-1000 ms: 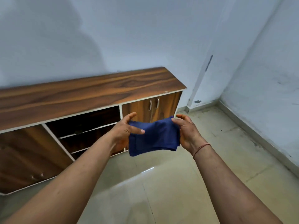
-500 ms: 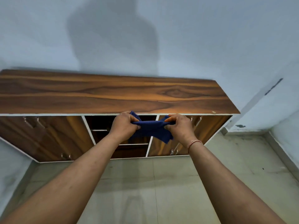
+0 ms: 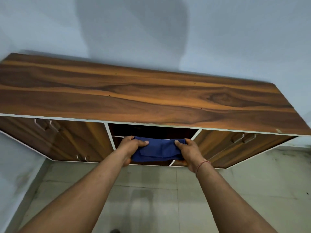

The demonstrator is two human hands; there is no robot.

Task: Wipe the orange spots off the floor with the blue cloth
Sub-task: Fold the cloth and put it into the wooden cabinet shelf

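The blue cloth is folded and stretched flat between both hands at arm's length, in front of the cabinet's open middle shelves. My left hand grips its left end, thumb on top. My right hand grips its right end; a thin orange thread circles that wrist. The pale tiled floor lies below my arms. No orange spots show on the visible floor.
A long, low wood-grain cabinet stands against the pale blue wall, with closed doors left and right and open shelves in the middle. A dark object peeks in at the bottom edge.
The view has swung left to face the cabinet squarely. Both hands have folded the cloth narrower and now hold it spread flat, lower, in front of the open shelves.
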